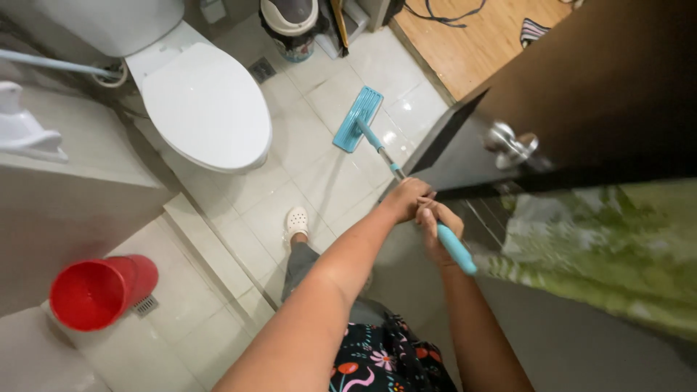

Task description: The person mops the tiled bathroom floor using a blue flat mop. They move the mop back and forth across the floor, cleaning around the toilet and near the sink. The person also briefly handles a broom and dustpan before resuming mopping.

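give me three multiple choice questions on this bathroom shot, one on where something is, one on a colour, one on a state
1. Where does the mop head rest?
A. on the tiled floor in front of the toilet
B. inside the red bucket
C. on the wooden floor beyond the doorway

2. What colour is the bucket?
A. blue
B. red
C. white

3. How is the toilet lid?
A. raised
B. missing
C. down

Answers:
1. A, the teal pad lies flat on the pale tiles to the right of the toilet, at the far end of the mop handle that the left hand and right hand both grip.
2. B, the bucket lying on its side at lower left is red inside and out.
3. C, the white lid covers the bowl fully.
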